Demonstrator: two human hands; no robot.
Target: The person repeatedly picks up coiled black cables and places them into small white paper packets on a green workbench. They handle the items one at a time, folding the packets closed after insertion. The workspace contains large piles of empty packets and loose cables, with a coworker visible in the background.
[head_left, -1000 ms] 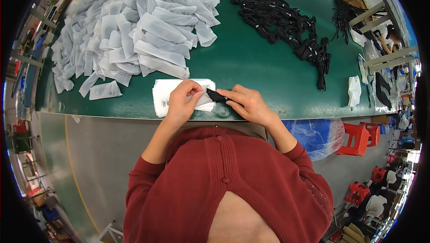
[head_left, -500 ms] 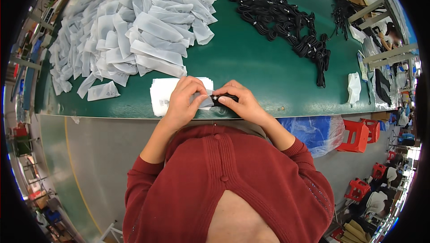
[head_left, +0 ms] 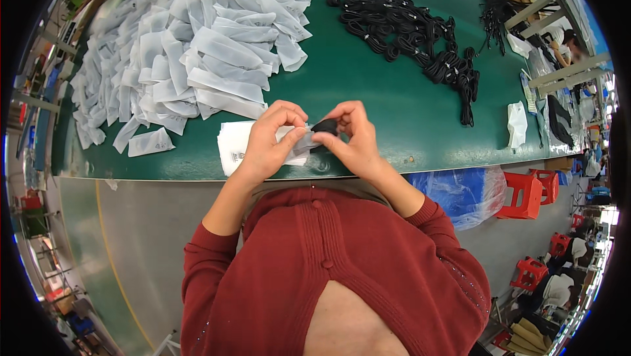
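Note:
My left hand [head_left: 275, 138] pinches the edge of a translucent white pouch [head_left: 303, 144] above a flat stack of white pouches [head_left: 231, 142] at the table's near edge. A coiled black cable [head_left: 325, 127] is held between the thumb and fingers of my right hand [head_left: 353, 138], at the mouth of that pouch. One end of the coil appears to be inside the pouch; the fingers hide exactly how far. Both hands are close together, just over the green table [head_left: 368, 149].
A large heap of filled white pouches [head_left: 190, 47] covers the far left, with a single pouch [head_left: 151, 142] in front. Bundled black cables [head_left: 407, 27] lie at the far right. A white packet [head_left: 516, 125] sits near the right edge. Red stools [head_left: 520, 195] stand beyond it.
My right hand has tilted up, raising the black cable to the pouch's mouth. My left hand keeps its pinch on the pouch. The view has shifted slightly.

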